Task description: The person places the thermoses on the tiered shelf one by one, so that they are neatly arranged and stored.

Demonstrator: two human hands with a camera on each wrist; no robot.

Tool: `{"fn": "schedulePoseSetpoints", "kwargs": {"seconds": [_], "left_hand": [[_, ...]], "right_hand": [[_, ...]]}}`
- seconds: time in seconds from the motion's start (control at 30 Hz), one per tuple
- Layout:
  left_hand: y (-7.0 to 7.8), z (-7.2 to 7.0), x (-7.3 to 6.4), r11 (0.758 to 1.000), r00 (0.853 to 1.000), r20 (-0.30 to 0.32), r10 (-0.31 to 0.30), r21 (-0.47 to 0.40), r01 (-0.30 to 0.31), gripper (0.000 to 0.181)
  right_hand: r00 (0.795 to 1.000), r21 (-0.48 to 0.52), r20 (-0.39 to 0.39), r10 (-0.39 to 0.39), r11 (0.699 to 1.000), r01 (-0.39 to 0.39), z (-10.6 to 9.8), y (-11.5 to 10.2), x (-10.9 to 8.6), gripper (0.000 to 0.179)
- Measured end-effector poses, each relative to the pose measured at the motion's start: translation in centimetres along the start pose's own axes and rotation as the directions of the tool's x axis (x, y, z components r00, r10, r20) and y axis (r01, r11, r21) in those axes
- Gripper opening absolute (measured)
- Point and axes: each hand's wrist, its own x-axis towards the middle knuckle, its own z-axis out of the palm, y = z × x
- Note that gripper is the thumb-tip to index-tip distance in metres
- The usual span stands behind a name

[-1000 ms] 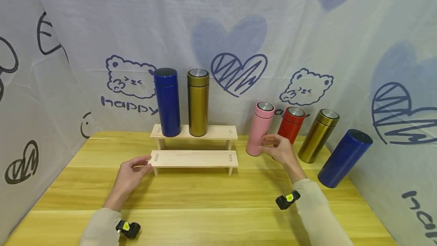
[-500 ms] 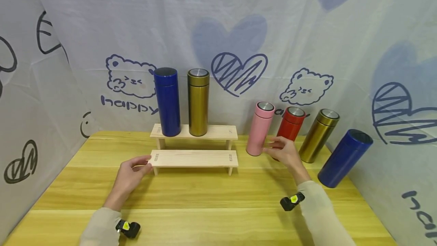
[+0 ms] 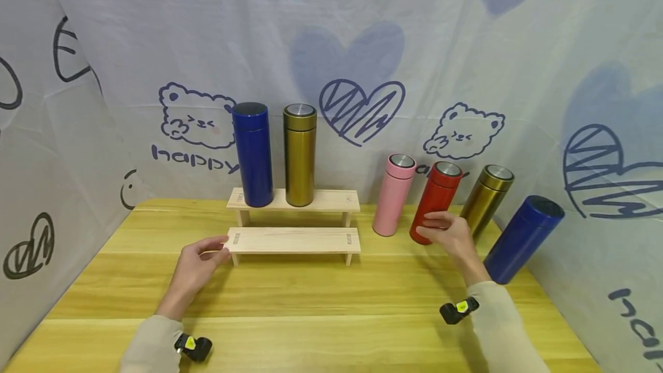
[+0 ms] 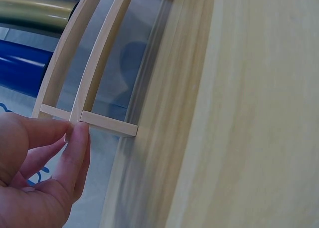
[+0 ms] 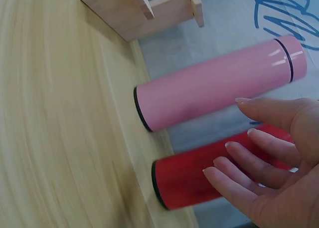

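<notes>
My left hand [image 3: 194,269] pinches the left end of the lower shelf of a pale wooden two-step stand [image 3: 292,240]; the left wrist view shows thumb and fingertips on the board's end [image 4: 76,111]. My right hand [image 3: 452,238] is in front of a red thermos bottle [image 3: 441,190], fingers spread and slightly bent, not wrapped round it. In the right wrist view the thumb reaches between that bottle and a pink thermos bottle [image 5: 199,88]. Whether the fingertips touch the red one I cannot tell. Both bottles stand upright on the table.
A blue thermos bottle [image 3: 252,157] and a gold one [image 3: 299,157] stand on the upper shelf. Another gold bottle [image 3: 487,197], partly behind the right hand, and another blue bottle [image 3: 525,238] stand at the right. A printed cloth [image 3: 362,33] hangs behind the wooden table [image 3: 311,315].
My right hand has moved rightward from beside the pink bottle to the front of the red one. The left hand stays on the shelf end, and the bottles have not moved.
</notes>
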Motion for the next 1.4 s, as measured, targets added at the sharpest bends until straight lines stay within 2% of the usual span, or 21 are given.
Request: {"fn": "schedulePoseSetpoints", "kwargs": {"seconds": [0.37, 0.6, 0.77, 1.4], "left_hand": [[0.2, -0.1, -0.1, 1.0, 1.0, -0.003, -0.007, 0.014, 0.007, 0.041], [0.1, -0.2, 0.0, 1.0, 1.0, 0.003, -0.002, 0.005, 0.002, 0.041], [0.0, -0.2, 0.0, 1.0, 1.0, 0.007, -0.001, -0.01, 0.001, 0.041], [0.3, -0.1, -0.3, 1.0, 1.0, 0.001, -0.005, -0.005, 0.005, 0.04]], "right_hand": [[0.996, 0.005, -0.085, 0.024, 1.0, -0.024, -1.6, 1.9, 0.0, 0.046], [0.988, -0.045, -0.123, 0.088, 0.995, -0.094, -1.5, 3.0, 0.3, 0.054], [0.986, -0.028, -0.108, 0.124, 0.991, -0.128, -1.1, 3.8, 1.0, 0.064], [0.988, 0.03, 0.001, 0.155, 0.988, -0.155, -0.5, 5.1, 3.6, 0.089]]}}
